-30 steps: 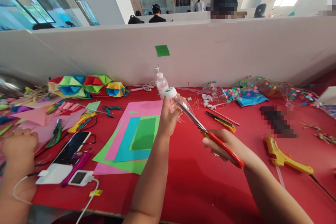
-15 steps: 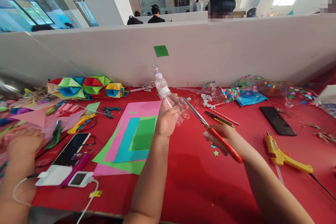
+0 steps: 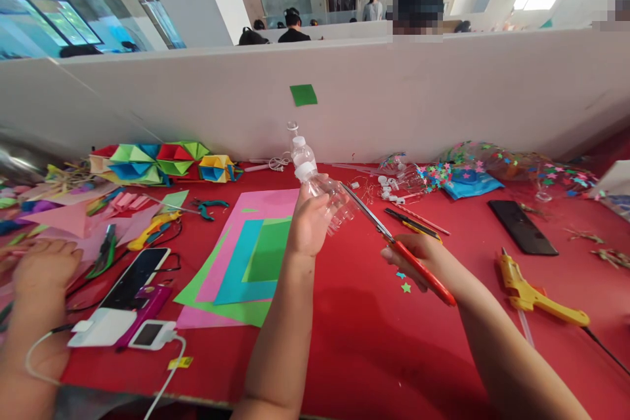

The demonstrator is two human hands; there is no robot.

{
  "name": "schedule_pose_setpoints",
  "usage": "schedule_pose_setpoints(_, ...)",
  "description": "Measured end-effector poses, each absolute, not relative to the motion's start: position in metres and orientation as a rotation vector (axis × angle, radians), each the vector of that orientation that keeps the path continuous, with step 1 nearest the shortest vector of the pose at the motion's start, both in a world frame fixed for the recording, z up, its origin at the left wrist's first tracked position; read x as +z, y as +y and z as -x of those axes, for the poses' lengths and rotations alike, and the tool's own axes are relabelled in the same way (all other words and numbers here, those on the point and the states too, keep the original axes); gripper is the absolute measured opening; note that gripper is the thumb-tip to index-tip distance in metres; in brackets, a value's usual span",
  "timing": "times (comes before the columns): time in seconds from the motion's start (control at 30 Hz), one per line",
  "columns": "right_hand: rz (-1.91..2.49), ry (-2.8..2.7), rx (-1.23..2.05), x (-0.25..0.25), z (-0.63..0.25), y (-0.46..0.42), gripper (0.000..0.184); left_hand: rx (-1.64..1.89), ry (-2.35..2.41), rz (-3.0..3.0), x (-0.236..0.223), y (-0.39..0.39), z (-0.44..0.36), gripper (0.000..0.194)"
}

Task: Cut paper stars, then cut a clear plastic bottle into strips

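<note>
My left hand (image 3: 309,226) is closed around a clear plastic bottle (image 3: 335,195) with a white cap, tilted with its cap toward the upper left. The bottle's lower edge looks cut into strips. Red-handled scissors (image 3: 423,270) are in my right hand (image 3: 424,251), its fingers wrapped about the handles. The blades point up and left, their tips at the bottle's right side; whether they touch the plastic I cannot tell. Beyond the held bottle stands another clear bottle (image 3: 301,152), partly hidden, with a further clear bottle neck (image 3: 293,127) behind it.
Coloured paper sheets (image 3: 236,256) lie left of my left forearm. A yellow glue gun (image 3: 526,289) and a black phone (image 3: 522,228) rest at right. Star-filled clear bottles (image 3: 497,161) line the back partition (image 3: 197,92). Another person's hand (image 3: 46,269) is at far left among craft scraps.
The held bottle has tipped and shifted slightly, so its cap now shows apart from the bottle behind. The scissors have barely moved. The other person's hand at left shifted a little.
</note>
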State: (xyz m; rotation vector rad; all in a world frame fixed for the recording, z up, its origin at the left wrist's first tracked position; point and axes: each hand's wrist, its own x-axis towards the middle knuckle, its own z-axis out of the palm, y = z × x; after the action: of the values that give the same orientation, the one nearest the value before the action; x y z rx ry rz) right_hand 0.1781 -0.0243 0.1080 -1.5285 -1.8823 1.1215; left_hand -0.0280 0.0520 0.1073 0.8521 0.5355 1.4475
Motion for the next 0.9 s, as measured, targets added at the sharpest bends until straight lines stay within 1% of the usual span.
schedule_pose_setpoints(0.2, 1.402, -1.837, 1.321, 0.119, -0.183, -0.028, 0.052, 1.499, 0.557, -0.806, 0.109, 0.054, 0.034, 0.035)
schedule_pose_setpoints(0.6, 1.332, -2.172, 1.257, 0.121, -0.191, -0.028, 0.062, 1.656, 0.614, -0.766, 0.105, 0.062, 0.046, 0.028)
schedule_pose_setpoints(0.77, 1.279, -2.194, 1.300, 0.123, -0.186, -0.031, 0.063, 1.727, 0.607, -0.751, 0.104, 0.064, 0.045, 0.024)
schedule_pose_setpoints(0.9, 1.285, -2.130, 1.311, 0.119, -0.182, -0.032, 0.063, 1.720, 0.603, -0.733, 0.106, 0.063, 0.041, 0.024)
